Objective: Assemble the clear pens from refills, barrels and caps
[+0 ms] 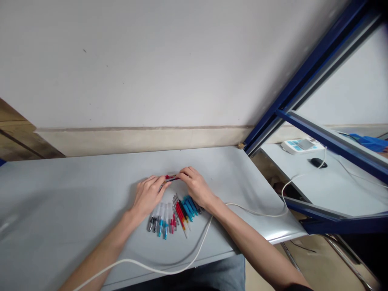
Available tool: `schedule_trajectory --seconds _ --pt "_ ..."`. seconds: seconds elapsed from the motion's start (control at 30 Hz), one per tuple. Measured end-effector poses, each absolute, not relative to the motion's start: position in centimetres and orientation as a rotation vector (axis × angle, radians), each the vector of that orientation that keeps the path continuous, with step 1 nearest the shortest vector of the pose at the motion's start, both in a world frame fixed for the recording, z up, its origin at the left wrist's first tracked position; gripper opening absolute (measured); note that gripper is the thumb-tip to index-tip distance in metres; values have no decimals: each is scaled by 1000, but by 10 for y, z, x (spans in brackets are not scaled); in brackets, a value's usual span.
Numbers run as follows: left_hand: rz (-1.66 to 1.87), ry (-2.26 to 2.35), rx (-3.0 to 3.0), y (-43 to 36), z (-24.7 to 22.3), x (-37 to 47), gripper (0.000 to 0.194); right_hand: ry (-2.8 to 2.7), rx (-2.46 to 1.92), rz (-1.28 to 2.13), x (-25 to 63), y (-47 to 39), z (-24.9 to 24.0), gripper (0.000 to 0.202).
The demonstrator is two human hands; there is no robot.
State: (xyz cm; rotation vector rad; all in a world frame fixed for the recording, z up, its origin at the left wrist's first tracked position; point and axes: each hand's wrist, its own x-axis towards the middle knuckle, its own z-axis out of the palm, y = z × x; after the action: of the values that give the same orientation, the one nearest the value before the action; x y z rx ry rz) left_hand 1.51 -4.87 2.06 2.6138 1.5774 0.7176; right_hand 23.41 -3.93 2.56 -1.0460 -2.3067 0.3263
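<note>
Close together over the middle of the table, both hands pinch thin pen parts (171, 178), some red and some dark. My left hand (149, 195) grips their left ends with its fingertips, and my right hand (195, 186) has the right ends. Fingers hide how the pieces fit together. Just below, clear pen barrels (163, 212) with black, blue and pink grips lie in a row. Beside them rest red ink refills (181, 213) and several blue pen pieces (190, 208), partly under my right hand.
A white cable (182, 270) crosses the grey table (75, 210) in front of me and runs right. Past the blue metal frame (303, 68), another table holds a white device (301, 145), a black mouse (318, 162) and a blue tray (368, 142). A wall stands behind.
</note>
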Motion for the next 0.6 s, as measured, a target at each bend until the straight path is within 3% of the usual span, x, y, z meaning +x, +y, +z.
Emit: schedule_trajectory --seconds 0.27,0.47,0.6 --pt "787 1418 2760 -47 23 12 33 -2275 -1046 410 235 -41 28 63" --pt "737 1384 2770 -47 21 14 28 -2266 -1006 436 228 -43 29 26" --pt "722 1355 2764 -48 21 15 24 -2287 -985 409 232 -40 31 21"
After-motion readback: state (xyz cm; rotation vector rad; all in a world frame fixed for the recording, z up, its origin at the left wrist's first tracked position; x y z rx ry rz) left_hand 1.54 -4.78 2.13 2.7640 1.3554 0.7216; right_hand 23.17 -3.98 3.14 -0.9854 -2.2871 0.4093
